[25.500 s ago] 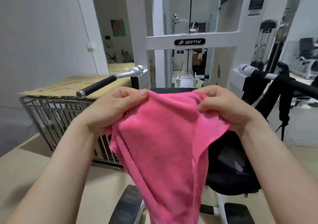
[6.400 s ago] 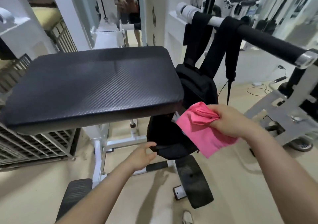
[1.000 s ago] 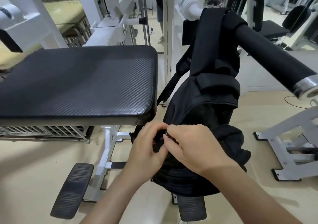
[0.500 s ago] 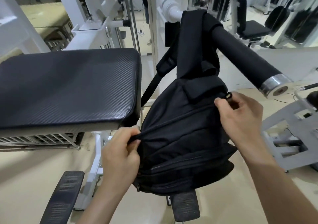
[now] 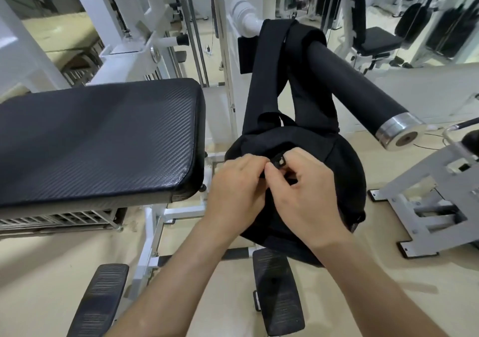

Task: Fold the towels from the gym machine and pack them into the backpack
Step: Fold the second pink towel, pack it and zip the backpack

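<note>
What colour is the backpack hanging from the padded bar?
The backpack is plain black, seen best in the head view.

**Mostly black gear, white frame, beige floor**

Backpack point(image 5: 344, 176) was plain black. Straps point(image 5: 267, 59) were black too. Zip pull point(image 5: 280, 161) was black with a paler centre. Bench pad point(image 5: 103, 134) was black with a fine diagonal weave pattern. Bar point(image 5: 355, 85) was matte black, its end cap point(image 5: 400, 134) silver. Machine frame point(image 5: 225, 38) was white. Footplates point(image 5: 101, 300) were black with ribbed lines across. Wire grate point(image 5: 57, 219) below the pad was grey. Floor point(image 5: 46, 272) was pale beige. Far seat point(image 5: 378, 41) was black on a white stand.
</note>
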A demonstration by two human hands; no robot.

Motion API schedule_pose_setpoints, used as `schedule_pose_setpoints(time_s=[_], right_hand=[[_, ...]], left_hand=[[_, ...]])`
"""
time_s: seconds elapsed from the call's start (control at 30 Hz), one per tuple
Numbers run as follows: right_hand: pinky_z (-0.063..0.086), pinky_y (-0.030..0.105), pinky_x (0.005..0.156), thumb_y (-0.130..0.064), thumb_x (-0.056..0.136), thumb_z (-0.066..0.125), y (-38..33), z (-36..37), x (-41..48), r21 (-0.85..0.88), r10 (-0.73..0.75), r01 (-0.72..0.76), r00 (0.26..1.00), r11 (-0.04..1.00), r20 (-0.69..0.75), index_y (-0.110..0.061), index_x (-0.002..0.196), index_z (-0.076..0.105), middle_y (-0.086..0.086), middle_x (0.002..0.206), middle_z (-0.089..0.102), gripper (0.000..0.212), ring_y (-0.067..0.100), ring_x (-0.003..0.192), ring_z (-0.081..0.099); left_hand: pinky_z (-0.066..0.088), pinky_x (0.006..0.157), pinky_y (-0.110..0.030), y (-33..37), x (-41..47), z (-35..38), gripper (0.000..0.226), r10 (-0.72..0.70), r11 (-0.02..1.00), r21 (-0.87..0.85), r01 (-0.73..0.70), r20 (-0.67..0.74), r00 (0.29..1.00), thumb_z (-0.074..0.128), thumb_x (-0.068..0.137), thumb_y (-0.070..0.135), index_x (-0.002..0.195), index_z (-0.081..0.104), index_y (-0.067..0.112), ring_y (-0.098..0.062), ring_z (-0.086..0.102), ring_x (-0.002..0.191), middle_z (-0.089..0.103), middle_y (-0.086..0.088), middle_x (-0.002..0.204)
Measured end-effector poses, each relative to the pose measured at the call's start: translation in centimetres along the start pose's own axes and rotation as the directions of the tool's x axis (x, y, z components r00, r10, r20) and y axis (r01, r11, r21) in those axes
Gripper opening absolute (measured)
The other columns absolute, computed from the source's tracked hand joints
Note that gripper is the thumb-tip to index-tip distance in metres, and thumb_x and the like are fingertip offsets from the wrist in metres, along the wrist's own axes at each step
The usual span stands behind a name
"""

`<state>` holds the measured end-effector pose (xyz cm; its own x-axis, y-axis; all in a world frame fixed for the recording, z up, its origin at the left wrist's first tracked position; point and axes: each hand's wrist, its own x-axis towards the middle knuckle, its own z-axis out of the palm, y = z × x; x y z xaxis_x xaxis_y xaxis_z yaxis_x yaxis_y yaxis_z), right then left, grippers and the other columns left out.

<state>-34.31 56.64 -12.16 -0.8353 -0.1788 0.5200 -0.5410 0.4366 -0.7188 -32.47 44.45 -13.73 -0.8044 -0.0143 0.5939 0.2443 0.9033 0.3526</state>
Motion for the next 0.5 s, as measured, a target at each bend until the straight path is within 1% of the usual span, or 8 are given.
schedule_pose_setpoints(time_s=[0.1,0.17,0.2,0.27,0.33,0.4,0.43,0.5], right_hand=[[0.033,0.017,0.064,-0.022,0.088,0.058,0.9,-1.1,-0.4,-0.109,0.058,-0.069,0.993,0.992,-0.101,-0.018,0.063,0.039,-0.01,0.072,0.042,0.031,0.01,0.073,0.04],[0.034,0.017,0.067,-0.019,0.087,0.061,3.4,-3.1,-0.6,0.013,0.266,-0.27,0.937,0.963,-0.225,-0.017,0.063,0.043,-0.007,0.078,0.045,0.03,0.012,0.075,0.043],[0.035,0.02,0.065,-0.017,0.087,0.061,5.2,-4.1,-0.8,0.11,0.406,-0.391,0.876,0.914,-0.261,-0.016,0.062,0.044,-0.004,0.077,0.046,0.031,0.012,0.07,0.044],[0.032,0.021,0.052,-0.012,0.089,0.06,10.1,-5.6,-2.7,0.292,0.65,-0.583,0.71,0.759,-0.272,-0.013,0.059,0.039,-0.004,0.061,0.042,0.036,0.009,0.053,0.036],[0.025,0.019,0.042,-0.008,0.087,0.059,14.7,-6.1,-6.2,0.496,0.851,-0.699,0.483,0.515,-0.205,-0.012,0.058,0.037,-0.003,0.052,0.035,0.036,0.01,0.046,0.03],[0.027,0.023,0.048,-0.009,0.083,0.062,17.9,-5.7,-9.5,0.615,0.96,-0.745,0.268,0.258,-0.078,-0.015,0.062,0.043,0.002,0.062,0.043,0.029,0.014,0.052,0.036],[0.03,0.025,0.052,-0.01,0.083,0.064,18.7,-5.3,-10.4,0.64,0.977,-0.749,0.211,0.174,-0.019,-0.016,0.064,0.046,0.003,0.067,0.047,0.027,0.014,0.056,0.041],[0.036,0.026,0.057,-0.01,0.084,0.066,19.5,-4.2,-10.9,0.656,0.983,-0.749,0.177,0.098,0.055,-0.016,0.068,0.05,0.002,0.071,0.052,0.023,0.013,0.061,0.048]], left_hand=[[0.046,0.055,-0.034,-0.4,0.5,0.1,0.013,0.036,0.999,-0.025,-0.036,-0.007,0.999,0.062,0.082,0.024,0.081,0.065,0.011,-0.019,0.058,0.064,0.062,0.001,0.073],[0.048,0.056,-0.037,-0.9,0.8,-0.3,0.016,-0.022,0.998,-0.063,0.02,-0.038,0.999,0.06,0.081,0.026,0.082,0.064,0.011,-0.019,0.058,0.067,0.062,0.001,0.075],[0.048,0.058,-0.039,-1.1,0.9,-0.4,0.013,-0.061,0.995,-0.081,0.056,-0.056,0.997,0.063,0.08,0.023,0.082,0.063,0.011,-0.018,0.057,0.067,0.062,0.001,0.075],[0.047,0.062,-0.04,-1.5,1.0,-0.7,0.008,-0.146,0.983,-0.125,0.134,-0.088,0.985,0.068,0.076,0.013,0.08,0.061,0.01,-0.015,0.053,0.069,0.06,0.003,0.075],[0.048,0.066,-0.04,-1.7,1.1,-0.8,0.011,-0.219,0.964,-0.176,0.2,-0.101,0.97,0.069,0.074,0.004,0.079,0.06,0.009,-0.014,0.052,0.07,0.059,0.003,0.075],[0.049,0.067,-0.043,-1.7,1.0,-0.8,0.012,-0.252,0.951,-0.208,0.229,-0.096,0.963,0.068,0.073,0.001,0.078,0.06,0.008,-0.018,0.054,0.07,0.059,0.002,0.075],[0.05,0.068,-0.044,-1.7,0.9,-0.9,0.012,-0.258,0.948,-0.217,0.232,-0.099,0.961,0.067,0.072,-0.001,0.078,0.06,0.007,-0.021,0.055,0.071,0.059,0.001,0.074],[0.049,0.067,-0.043,-1.6,0.9,-1.1,0.013,-0.254,0.947,-0.228,0.224,-0.112,0.961,0.066,0.071,-0.005,0.075,0.059,0.006,-0.023,0.056,0.07,0.059,0.0,0.073]])
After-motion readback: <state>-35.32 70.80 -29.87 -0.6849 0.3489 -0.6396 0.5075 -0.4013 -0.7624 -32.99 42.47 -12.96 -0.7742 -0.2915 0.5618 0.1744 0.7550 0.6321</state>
